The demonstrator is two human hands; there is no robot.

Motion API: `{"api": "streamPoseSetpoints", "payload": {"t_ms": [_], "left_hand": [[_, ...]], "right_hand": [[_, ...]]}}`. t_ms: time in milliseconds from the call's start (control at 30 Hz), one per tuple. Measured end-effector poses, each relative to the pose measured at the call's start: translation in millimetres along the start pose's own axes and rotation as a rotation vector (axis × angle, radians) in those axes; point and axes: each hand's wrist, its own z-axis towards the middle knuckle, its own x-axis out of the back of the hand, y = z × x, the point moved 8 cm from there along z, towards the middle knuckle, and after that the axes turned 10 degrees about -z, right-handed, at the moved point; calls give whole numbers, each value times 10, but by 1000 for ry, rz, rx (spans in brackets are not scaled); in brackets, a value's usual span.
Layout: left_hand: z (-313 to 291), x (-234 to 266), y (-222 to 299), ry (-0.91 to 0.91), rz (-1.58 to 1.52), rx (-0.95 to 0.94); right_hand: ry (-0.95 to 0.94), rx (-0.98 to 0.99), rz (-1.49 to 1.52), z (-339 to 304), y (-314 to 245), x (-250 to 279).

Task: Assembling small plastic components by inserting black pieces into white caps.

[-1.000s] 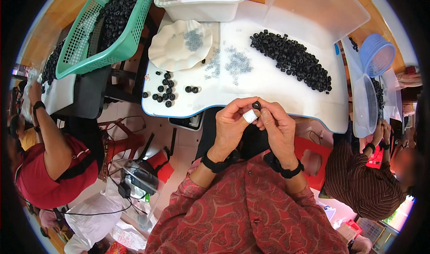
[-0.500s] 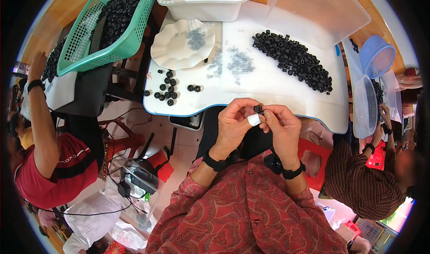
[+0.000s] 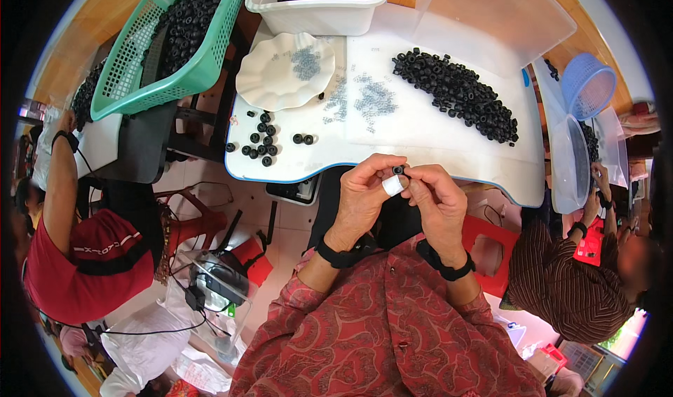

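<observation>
Between the thumb and forefinger of my left hand [image 3: 366,195] is a small black ring-shaped part [image 3: 398,170] with a hole in its middle. White tape wraps my left thumb. My right hand [image 3: 436,199] is closed in a pinch right beside the part; whatever its fingertips grip is too small to make out. Both hands are just off the table's near edge. On the white table [image 3: 308,155] lie a large heap of black parts [image 3: 456,92] at the right, scattered small clear pieces [image 3: 375,99] in the middle, and several black round parts [image 3: 263,139] at the left.
A cream scalloped plate [image 3: 263,71] holds more clear pieces. Behind it stands a white tub [image 3: 315,18] of black parts; a green basket [image 3: 151,92] of them is at left. A clear plastic sheet [image 3: 498,18] stands at back right. People work on both sides, near a blue basket [image 3: 589,85].
My hands have shifted slightly left, and the black part has turned a little in my fingers. The person on the left has lowered an arm.
</observation>
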Motion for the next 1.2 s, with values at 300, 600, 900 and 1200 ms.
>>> {"api": "streamPoseSetpoints", "payload": {"t_ms": [300,600,900,1200], "left_hand": [[-26,-60,-24,10,-59,46],[-68,-151,55,0,-28,1],[-143,-214,121,13,40,-27],[-227,-289,141,17,34,-16]], "right_hand": [[97,-118,116,-54,111,80],[103,-81,101,-116,18,118],[140,-64,89,-189,-81,94],[174,-79,95,-246,-123,142]]}}
